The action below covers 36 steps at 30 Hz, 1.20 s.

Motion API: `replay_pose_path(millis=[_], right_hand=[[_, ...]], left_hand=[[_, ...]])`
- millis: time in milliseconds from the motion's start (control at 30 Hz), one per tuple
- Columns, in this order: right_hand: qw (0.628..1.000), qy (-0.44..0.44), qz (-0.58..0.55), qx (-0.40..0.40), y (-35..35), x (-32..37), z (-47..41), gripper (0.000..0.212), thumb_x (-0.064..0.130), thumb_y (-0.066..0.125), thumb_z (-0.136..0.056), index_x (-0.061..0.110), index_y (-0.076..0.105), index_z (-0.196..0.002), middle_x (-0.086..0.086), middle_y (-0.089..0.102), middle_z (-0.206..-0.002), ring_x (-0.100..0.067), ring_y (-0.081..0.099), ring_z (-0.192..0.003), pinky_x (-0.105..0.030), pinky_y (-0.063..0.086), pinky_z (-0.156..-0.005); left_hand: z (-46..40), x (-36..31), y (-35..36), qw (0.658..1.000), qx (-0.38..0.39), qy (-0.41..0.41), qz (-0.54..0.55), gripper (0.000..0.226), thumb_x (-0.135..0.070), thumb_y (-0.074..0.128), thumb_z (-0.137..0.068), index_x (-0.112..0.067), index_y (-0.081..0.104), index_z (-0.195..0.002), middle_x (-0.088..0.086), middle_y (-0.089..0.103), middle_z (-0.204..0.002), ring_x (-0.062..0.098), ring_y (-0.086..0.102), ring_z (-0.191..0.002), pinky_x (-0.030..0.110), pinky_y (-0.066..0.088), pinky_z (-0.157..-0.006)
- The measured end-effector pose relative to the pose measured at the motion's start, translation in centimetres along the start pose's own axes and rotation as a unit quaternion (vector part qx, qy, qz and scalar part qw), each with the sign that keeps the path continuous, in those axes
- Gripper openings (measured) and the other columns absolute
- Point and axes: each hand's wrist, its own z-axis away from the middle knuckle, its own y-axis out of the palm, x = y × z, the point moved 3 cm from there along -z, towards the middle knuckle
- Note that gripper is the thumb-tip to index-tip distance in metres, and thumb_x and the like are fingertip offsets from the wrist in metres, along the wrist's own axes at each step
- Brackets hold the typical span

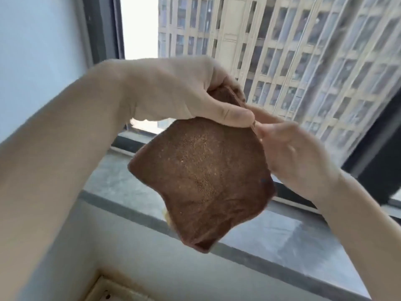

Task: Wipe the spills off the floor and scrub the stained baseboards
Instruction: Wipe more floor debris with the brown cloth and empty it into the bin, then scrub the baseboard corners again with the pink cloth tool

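Note:
A brown cleaning cloth [201,183] hangs in front of me, with a paler dusty patch in its middle. My left hand [173,92] grips its top edge, thumb pressed on the front. My right hand [290,153] pinches the same top edge at the cloth's right corner. Both hands hold the cloth up above a window sill. At the bottom left, a strip of baseboard [112,287] with brown stains shows beside a bit of floor.
A grey stone window sill [271,233] runs across behind the cloth, with a dark window frame [377,170] to the right and another [102,29] at the upper left. A tall building shows through the glass. A white wall [39,51] stands on the left.

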Motion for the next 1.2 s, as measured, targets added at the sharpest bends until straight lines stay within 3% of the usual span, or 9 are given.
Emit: replay_pose_path(millis=[100, 267, 467, 600, 733, 800, 967, 1067, 1200], right_hand=[[0.996, 0.028, 0.069, -0.045, -3.7, 0.5, 3.3, 0.068, 0.056, 0.076, -0.081, 0.022, 0.060, -0.139, -0.011, 0.066, -0.134, -0.030, 0.064, -0.125, -0.058, 0.048, -0.107], [0.975, 0.029, 0.138, -0.170, -7.0, 1.1, 7.2, 0.032, 0.027, 0.068, -0.090, 0.007, 0.074, -0.115, -0.016, 0.076, -0.109, -0.033, 0.074, -0.103, -0.046, 0.060, -0.091], [0.941, 0.071, 0.092, -0.318, -11.1, 1.9, 11.7, 0.033, 0.032, 0.061, -0.096, 0.008, 0.074, -0.115, -0.016, 0.075, -0.109, -0.032, 0.074, -0.101, -0.045, 0.060, -0.085], [0.916, 0.131, 0.081, -0.371, -13.5, 1.1, 15.1, 0.034, 0.038, 0.060, -0.099, 0.011, 0.078, -0.108, -0.017, 0.075, -0.109, -0.034, 0.073, -0.102, -0.049, 0.060, -0.090], [0.894, 0.178, 0.112, -0.396, -16.2, -0.2, 18.2, 0.034, 0.035, 0.057, -0.101, 0.009, 0.076, -0.111, -0.008, 0.077, -0.111, -0.026, 0.072, -0.110, -0.041, 0.054, -0.101], [0.893, 0.156, 0.099, -0.410, -17.5, 0.1, 19.4, 0.035, 0.035, 0.057, -0.100, 0.008, 0.074, -0.115, -0.006, 0.077, -0.115, -0.024, 0.071, -0.113, -0.041, 0.052, -0.104], [0.887, 0.208, 0.112, -0.396, -18.3, -2.5, 24.2, 0.043, 0.043, 0.063, -0.095, 0.007, 0.075, -0.115, -0.009, 0.076, -0.113, -0.024, 0.071, -0.110, -0.041, 0.052, -0.101], [0.826, 0.346, 0.243, -0.372, -17.7, -5.9, 27.0, 0.039, 0.053, 0.070, -0.091, 0.015, 0.079, -0.095, -0.005, 0.077, -0.090, -0.012, 0.068, -0.084, -0.026, 0.054, -0.081], [0.794, 0.328, 0.315, -0.403, -18.0, -6.3, 27.5, 0.021, 0.051, 0.073, -0.089, 0.036, 0.073, -0.104, 0.007, 0.077, -0.081, -0.005, 0.069, -0.065, -0.021, 0.050, -0.063]], left_hand=[[-3.8, -1.4, 2.0, 0.999, 0.012, 0.050, -0.007, 0.030, -0.044, 0.074, -0.082, -0.018, 0.078, -0.098, 0.001, 0.078, -0.087, 0.015, 0.076, -0.081, 0.020, 0.059, -0.070], [-9.5, -2.1, 6.5, 0.984, -0.006, 0.088, 0.152, 0.033, -0.035, 0.076, -0.085, -0.012, 0.075, -0.110, 0.002, 0.078, -0.098, 0.015, 0.076, -0.093, 0.027, 0.062, -0.079], [-13.0, 0.7, 13.3, 0.926, 0.220, 0.064, 0.299, 0.053, -0.049, 0.061, -0.090, -0.012, 0.065, -0.128, 0.006, 0.073, -0.123, 0.023, 0.069, -0.116, 0.035, 0.055, -0.096], [-14.4, -0.3, 15.4, 0.920, 0.204, 0.036, 0.334, 0.042, -0.038, 0.067, -0.093, -0.008, 0.070, -0.122, 0.009, 0.075, -0.113, 0.021, 0.071, -0.103, 0.032, 0.058, -0.088], [-17.2, -4.0, 15.2, 0.986, 0.046, 0.105, 0.121, 0.030, -0.046, 0.066, -0.093, -0.019, 0.075, -0.104, 0.008, 0.074, -0.094, 0.023, 0.072, -0.091, 0.045, 0.060, -0.078], [-18.0, -6.4, 15.2, 0.984, -0.009, 0.172, 0.045, 0.021, -0.048, 0.063, -0.096, -0.029, 0.072, -0.096, -0.003, 0.069, -0.084, 0.010, 0.067, -0.080, 0.034, 0.056, -0.068], [-19.1, -7.1, 19.2, 0.981, 0.085, 0.173, 0.001, 0.020, -0.050, 0.062, -0.097, -0.032, 0.072, -0.096, -0.010, 0.072, -0.085, 0.001, 0.069, -0.076, 0.022, 0.056, -0.065], [-19.5, -5.1, 24.0, 0.971, 0.184, 0.109, -0.111, 0.022, -0.047, 0.063, -0.099, -0.028, 0.071, -0.106, -0.008, 0.072, -0.094, -0.001, 0.068, -0.063, 0.015, 0.050, -0.058], [-19.4, -6.4, 26.9, 0.912, 0.177, 0.144, -0.342, 0.037, -0.056, 0.055, -0.099, -0.029, 0.060, -0.123, -0.005, 0.063, -0.118, 0.016, 0.061, -0.105, 0.036, 0.053, -0.088]])
